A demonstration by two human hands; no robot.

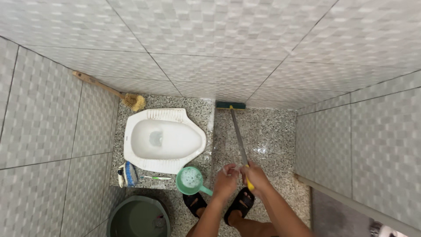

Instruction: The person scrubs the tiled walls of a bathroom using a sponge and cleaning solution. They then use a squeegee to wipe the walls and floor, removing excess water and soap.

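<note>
Two hands show at the bottom of the view: the left hand [225,179] and the right hand [255,176], both on one long-handled floor brush [239,134] with a green head. Two black sandals [218,204] sit on two feet below them. There is one white squat toilet [163,139] set in the speckled floor [272,140]. One wooden-handled straw brush [109,91] leans in the far corner. One green dipper [191,181] stands near the pan, and one dark green bucket [115,217] (only partly in view) sits at the lower edge. Beside the pan lie one blue hand brush [130,174], one small white object [121,176] and one green toothbrush [156,177].
</note>
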